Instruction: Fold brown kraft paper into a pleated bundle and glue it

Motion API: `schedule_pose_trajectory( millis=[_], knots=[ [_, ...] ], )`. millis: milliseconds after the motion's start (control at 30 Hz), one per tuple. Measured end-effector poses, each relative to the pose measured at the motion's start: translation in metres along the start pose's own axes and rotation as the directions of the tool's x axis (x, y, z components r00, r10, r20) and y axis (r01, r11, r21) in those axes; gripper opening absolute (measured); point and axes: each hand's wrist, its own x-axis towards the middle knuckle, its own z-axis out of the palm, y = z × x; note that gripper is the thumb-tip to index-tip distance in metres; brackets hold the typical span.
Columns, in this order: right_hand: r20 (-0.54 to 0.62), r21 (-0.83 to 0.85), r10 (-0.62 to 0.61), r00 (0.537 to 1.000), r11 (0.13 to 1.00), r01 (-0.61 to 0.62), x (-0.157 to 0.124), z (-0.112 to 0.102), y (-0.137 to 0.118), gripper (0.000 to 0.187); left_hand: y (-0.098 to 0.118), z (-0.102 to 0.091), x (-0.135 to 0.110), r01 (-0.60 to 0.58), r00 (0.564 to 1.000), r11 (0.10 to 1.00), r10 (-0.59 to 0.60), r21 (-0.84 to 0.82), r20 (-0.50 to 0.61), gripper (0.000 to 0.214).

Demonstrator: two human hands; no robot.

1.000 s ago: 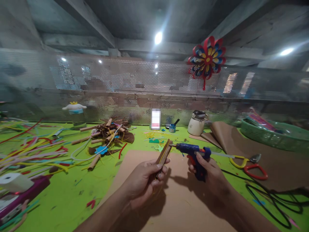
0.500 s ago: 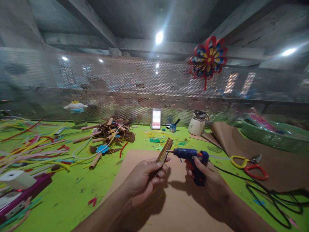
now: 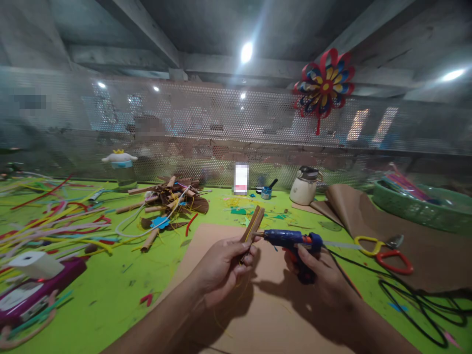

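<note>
My left hand [image 3: 230,260] is closed around a folded brown paper strip [image 3: 255,220] with a yellow strand along it. The strip tilts up and away from me. In my right hand [image 3: 319,270] is a blue hot glue gun [image 3: 289,238], its fingers wrapped around the handle. The metal nozzle points left and meets the strip's edge near my left fingertips; whether it touches, I cannot tell. Below both hands lies a tan paper sheet [image 3: 206,241]. A clear glue stick [image 3: 341,244] sticks out of the gun's back.
Rolled brown paper pieces [image 3: 171,196] are heaped back left, with colourful pipe cleaners [image 3: 70,221] and a purple power strip [image 3: 70,269] nearer. To the right lie scissors [image 3: 393,260], a black cord [image 3: 409,300], brown paper [image 3: 424,246] and a green basket [image 3: 416,209]. A cream jug [image 3: 303,191] stands behind.
The whole view has shifted slightly, so things sit a little further right and higher. Both hands keep their holds, and the nozzle stays by the strip.
</note>
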Motion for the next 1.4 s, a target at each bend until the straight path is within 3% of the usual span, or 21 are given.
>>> schedule_pose_trajectory(
  millis=[100,433,733,933,1133,1400],
  knots=[
    [-0.003,-0.025,0.022,1.0,0.999,-0.022,0.0,0.001,0.001,0.034,0.0,0.001,0.0,-0.004,1.0,1.0,0.004,0.006,-0.002,0.011],
    [-0.05,0.004,-0.019,0.999,1.0,0.019,0.006,-0.003,-0.003,0.032,-0.001,0.001,-0.003,0.049,0.998,0.997,-0.046,-0.063,0.045,0.022],
    [-0.071,0.061,-0.104,0.992,0.992,0.108,0.02,-0.011,-0.008,0.035,-0.003,0.007,-0.006,0.035,0.999,0.997,-0.033,-0.072,0.031,0.019],
    [-0.109,0.074,-0.076,0.991,0.994,0.084,0.028,-0.019,-0.003,0.034,-0.005,0.003,-0.003,0.011,1.0,0.999,-0.01,-0.036,0.03,0.022],
    [-0.25,0.131,-0.059,0.967,0.987,0.094,0.027,-0.024,-0.01,0.032,-0.003,0.004,-0.004,-0.014,0.999,1.0,0.014,-0.021,-0.032,0.021],
    [-0.062,0.051,-0.176,0.983,0.983,0.179,0.015,-0.013,-0.007,0.03,-0.006,0.0,0.0,-0.03,1.0,0.999,0.03,-0.017,-0.005,0.018]
  ],
)
